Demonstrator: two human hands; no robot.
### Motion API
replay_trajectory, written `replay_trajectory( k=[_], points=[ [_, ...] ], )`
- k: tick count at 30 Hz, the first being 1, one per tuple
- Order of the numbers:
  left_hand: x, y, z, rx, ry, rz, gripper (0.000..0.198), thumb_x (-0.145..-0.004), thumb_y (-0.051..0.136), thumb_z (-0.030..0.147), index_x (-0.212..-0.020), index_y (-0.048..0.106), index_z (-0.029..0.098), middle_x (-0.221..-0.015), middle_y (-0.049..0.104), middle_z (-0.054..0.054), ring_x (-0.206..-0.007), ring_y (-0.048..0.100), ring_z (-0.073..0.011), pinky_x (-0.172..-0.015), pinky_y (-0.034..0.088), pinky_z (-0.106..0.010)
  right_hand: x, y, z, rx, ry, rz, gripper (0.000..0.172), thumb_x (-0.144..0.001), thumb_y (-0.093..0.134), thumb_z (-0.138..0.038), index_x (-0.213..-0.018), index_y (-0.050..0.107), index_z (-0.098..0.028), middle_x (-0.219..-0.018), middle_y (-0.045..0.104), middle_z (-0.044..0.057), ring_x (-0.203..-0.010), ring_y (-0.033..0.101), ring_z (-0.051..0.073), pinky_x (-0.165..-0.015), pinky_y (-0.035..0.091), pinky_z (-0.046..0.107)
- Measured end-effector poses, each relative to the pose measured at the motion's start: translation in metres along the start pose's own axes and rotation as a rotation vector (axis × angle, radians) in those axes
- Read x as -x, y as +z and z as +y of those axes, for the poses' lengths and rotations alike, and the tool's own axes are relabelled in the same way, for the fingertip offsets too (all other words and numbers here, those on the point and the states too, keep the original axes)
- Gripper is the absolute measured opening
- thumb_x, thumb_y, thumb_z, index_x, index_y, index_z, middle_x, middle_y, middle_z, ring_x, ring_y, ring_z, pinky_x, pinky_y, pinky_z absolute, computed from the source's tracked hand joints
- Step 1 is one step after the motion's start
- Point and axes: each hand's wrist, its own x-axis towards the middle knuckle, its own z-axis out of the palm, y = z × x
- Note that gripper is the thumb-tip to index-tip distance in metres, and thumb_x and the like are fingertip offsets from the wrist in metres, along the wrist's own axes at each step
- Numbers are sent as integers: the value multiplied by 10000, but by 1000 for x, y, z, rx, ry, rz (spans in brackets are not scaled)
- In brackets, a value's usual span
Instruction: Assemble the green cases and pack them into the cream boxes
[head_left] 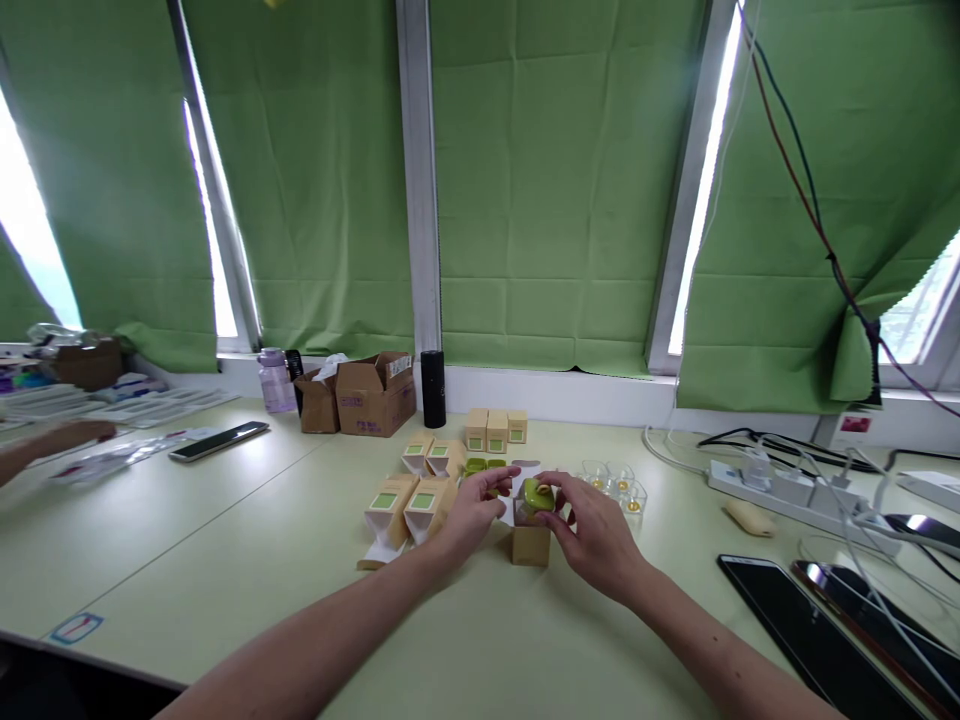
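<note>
A small kraft box (530,547) stands upright in front of me with its top flaps up. Just over its opening, my right hand (592,525) grips a small rounded green lid (538,494) with a tan knob between thumb and fingers. Whatever lies under the lid is hidden. To the left of the box, my left hand (478,510) has its fingers stretched and apart, holding nothing that I can see. More green pieces (486,465) sit behind that hand, partly covered. Several clear cups (619,480) with gold bottoms are behind my right hand.
Several kraft boxes, some opened (390,508), some closed (496,432), stand left and behind. Cartons (375,395), a black bottle (433,390) and a purple bottle (277,381) line the wall. Phones (806,625) and a power strip (795,500) lie right. Another person's hand (67,437) reaches in left.
</note>
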Motion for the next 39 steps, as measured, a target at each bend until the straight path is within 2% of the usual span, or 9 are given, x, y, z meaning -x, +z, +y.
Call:
replay_trajectory(
  k=[9,14,17,22,31,39],
  points=[
    [0,0,-2,-44,2,9,691,-589,549,41,-1246,737,144,-1079,691,-103,-1026,600,-224,-860,487,-311,2,-1,-7,42,-37,-46,240,-897,623,-188,-1113,543,-256,-1066,712,66,-951,639,268,-739,485,367],
    [1,0,-1,-61,-2,15,687,-593,546,35,-1243,740,138,-1032,682,-94,-990,601,-214,-821,480,-290,0,3,-7,38,-25,-32,100,-994,516,-221,-1062,580,-257,-984,700,58,-909,642,249,-721,477,344],
    [1,1,0,-66,-4,28,690,-597,543,32,-1252,737,130,-1035,685,-96,-988,598,-209,-808,477,-278,-2,6,-6,42,19,-13,163,-1035,445,-224,-1022,604,-257,-943,696,51,-865,645,234,-698,471,328],
    [1,2,1,-66,0,23,690,-593,538,24,-1246,740,120,-1044,700,-108,-1016,595,-220,-804,483,-278,-4,9,-5,46,59,9,185,-1043,451,-245,-1006,632,-252,-958,713,59,-847,658,232,-691,486,331],
    [1,1,-1,-67,3,19,676,-595,556,54,-1241,739,127,-1037,688,-103,-1007,593,-227,-809,481,-292,-5,14,0,-12,-26,64,169,-994,515,-188,-953,664,-255,-1124,725,68,-977,683,246,-801,566,390],
    [1,1,-1,-73,9,19,667,-600,562,66,-1237,744,147,-1017,679,-86,-995,592,-216,-831,475,-289,-6,15,-1,-4,-2,46,209,-956,554,-186,-875,732,-262,-1096,707,66,-934,691,238,-787,591,386]
  ],
)
